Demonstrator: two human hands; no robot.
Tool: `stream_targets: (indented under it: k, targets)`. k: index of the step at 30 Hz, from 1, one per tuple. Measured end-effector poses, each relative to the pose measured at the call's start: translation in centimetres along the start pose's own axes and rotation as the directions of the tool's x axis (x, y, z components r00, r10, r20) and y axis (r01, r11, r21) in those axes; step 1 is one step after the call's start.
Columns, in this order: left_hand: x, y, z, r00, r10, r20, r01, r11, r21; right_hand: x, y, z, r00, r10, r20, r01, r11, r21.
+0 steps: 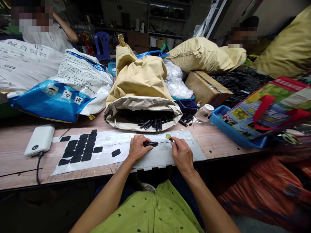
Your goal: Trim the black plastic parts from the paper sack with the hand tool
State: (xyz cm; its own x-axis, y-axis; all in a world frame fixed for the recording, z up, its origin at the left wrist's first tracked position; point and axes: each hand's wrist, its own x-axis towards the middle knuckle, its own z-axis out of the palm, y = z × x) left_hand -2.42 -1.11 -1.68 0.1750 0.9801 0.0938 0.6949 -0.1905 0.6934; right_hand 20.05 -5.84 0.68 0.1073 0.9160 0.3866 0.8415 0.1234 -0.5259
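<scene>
My left hand point(138, 147) is closed around a short black pen-like piece point(152, 144) that points to the right. A little to its right, my right hand point(182, 153) pinches a small tool with a round yellow-green end point(168, 136); its exact kind I cannot make out. Both hands are just above a white sheet point(102, 142) and a grey board point(194, 152) on the table. Black rounded square pieces point(80, 147) lie in rows on the sheet's left part. Beyond my hands, a sack's open mouth point(143, 103) shows many black pen-like pieces point(155, 124).
At left are a white power bank point(40, 139) with a cable and a blue-white sack point(73, 84). A clear jar point(204, 112), a cardboard box point(206, 87), a blue tray point(233, 129) and a colourful bag point(267, 106) stand at right. Two people are beyond the table.
</scene>
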Motion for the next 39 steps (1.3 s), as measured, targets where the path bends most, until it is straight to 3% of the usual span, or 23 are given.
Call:
stream_targets:
  k: [3,7,16,39]
  targets:
    - [0.0,0.1,-0.1,1.0,0.002,0.008,-0.002,1.0,0.004,0.9,2.4,0.3,0.999,0.044,0.0,-0.043,0.989,-0.14]
    - [0.0,0.1,-0.2,1.0,0.003,0.011,-0.003,1.0,0.005,1.5,4.0,1.3,1.0,0.0,0.001,0.0,0.971,-0.237]
    - [0.0,-0.1,-0.1,1.0,0.013,0.011,-0.013,1.0,0.009,1.1,3.3,2.2,0.997,-0.05,-0.05,0.027,0.923,-0.385]
    - [-0.2,-0.8,0.3,0.996,0.087,-0.029,-0.087,0.996,0.019,1.1,3.3,2.1,0.999,-0.03,-0.04,0.012,0.917,-0.399]
